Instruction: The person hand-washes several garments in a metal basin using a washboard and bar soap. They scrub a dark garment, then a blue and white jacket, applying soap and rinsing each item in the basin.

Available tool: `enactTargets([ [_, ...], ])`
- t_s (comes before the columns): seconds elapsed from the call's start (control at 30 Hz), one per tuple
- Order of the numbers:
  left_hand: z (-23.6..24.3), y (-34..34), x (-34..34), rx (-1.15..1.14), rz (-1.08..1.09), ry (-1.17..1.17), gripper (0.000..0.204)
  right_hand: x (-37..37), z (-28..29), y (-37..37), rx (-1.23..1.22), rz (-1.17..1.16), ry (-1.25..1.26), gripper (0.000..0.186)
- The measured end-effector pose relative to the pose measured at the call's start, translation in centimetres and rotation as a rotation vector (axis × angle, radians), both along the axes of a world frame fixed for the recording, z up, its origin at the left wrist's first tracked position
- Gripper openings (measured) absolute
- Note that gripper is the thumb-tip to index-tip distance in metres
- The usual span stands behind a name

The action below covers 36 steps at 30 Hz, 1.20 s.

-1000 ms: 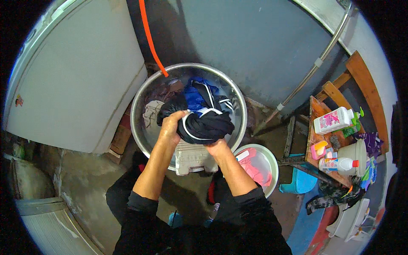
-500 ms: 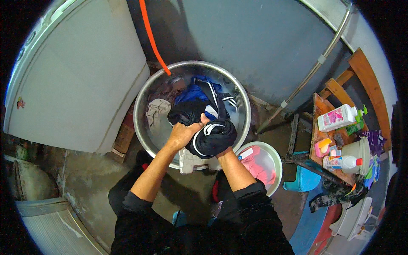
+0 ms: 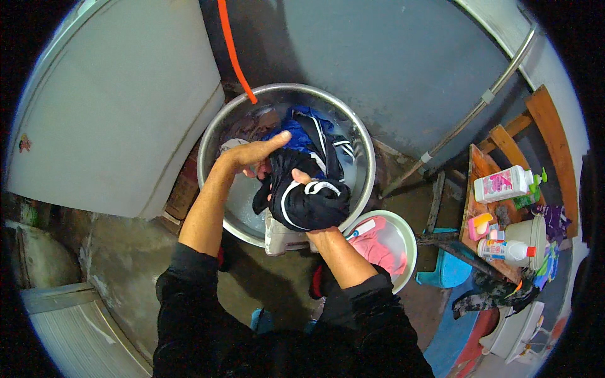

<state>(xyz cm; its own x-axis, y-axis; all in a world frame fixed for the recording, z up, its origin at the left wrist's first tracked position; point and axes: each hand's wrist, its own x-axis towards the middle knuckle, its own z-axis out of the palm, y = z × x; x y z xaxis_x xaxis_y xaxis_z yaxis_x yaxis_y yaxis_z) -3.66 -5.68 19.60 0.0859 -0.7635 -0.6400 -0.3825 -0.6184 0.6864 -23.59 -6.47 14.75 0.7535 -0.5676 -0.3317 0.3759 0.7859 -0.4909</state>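
Observation:
My right hand (image 3: 301, 177) grips a bunched black garment with white stripes (image 3: 315, 211). Most of that hand is under the cloth; its thumb shows on top. To the left, my left hand (image 3: 255, 154) has its fingers apart and its thumb side stretched out, beside the garment's dark folds. Both hands are over a large round metal basin (image 3: 211, 211) with cloudy water in it. Soaking there are a blue cloth (image 3: 293, 133), a brown cloth (image 3: 255, 126) and a pale cloth (image 3: 233, 146), partly hidden by my left hand. A pale washboard (image 3: 276, 236) leans under the garment at the near rim.
An orange hose (image 3: 230, 53) hangs to the basin's far rim. At the right is a pale green tub (image 3: 411, 242) with pink cloth (image 3: 378, 249). Beyond it, a wooden chair (image 3: 479, 164) carries bottles (image 3: 504, 184). A metal pole (image 3: 466, 120) leans there; a white appliance (image 3: 120, 107) stands left.
My left hand has let go of the black garment and moved up and left, its fingers spreading. My right hand still holds the bundle, which shows more loose cloth at its left.

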Motion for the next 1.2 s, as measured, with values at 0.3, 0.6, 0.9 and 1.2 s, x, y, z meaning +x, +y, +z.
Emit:
enactTargets([
  [0.3, -13.7, 7.1, -10.9, -0.303, 0.659, 1.088, 0.087, -0.8, -1.1, -1.9, 0.149, 0.133, -0.423, 0.062],
  [0.6, -12.0, 0.6, -7.3, -0.713, 1.037, 1.431, 0.062, -3.0, -2.1, 0.4, 0.23, 0.17, -0.163, 0.056],
  [0.9, -9.4, -2.3, -3.0, -0.552, 0.808, 0.192, 0.023, -0.6, -2.5, 0.3, -0.123, 0.042, 0.276, 0.016],
  [1.2, -7.3, -4.6, -6.9, -0.276, -0.02, -0.788, 0.023, -1.7, -11.8, -0.4, -1.236, -0.102, 0.392, 0.018],
])
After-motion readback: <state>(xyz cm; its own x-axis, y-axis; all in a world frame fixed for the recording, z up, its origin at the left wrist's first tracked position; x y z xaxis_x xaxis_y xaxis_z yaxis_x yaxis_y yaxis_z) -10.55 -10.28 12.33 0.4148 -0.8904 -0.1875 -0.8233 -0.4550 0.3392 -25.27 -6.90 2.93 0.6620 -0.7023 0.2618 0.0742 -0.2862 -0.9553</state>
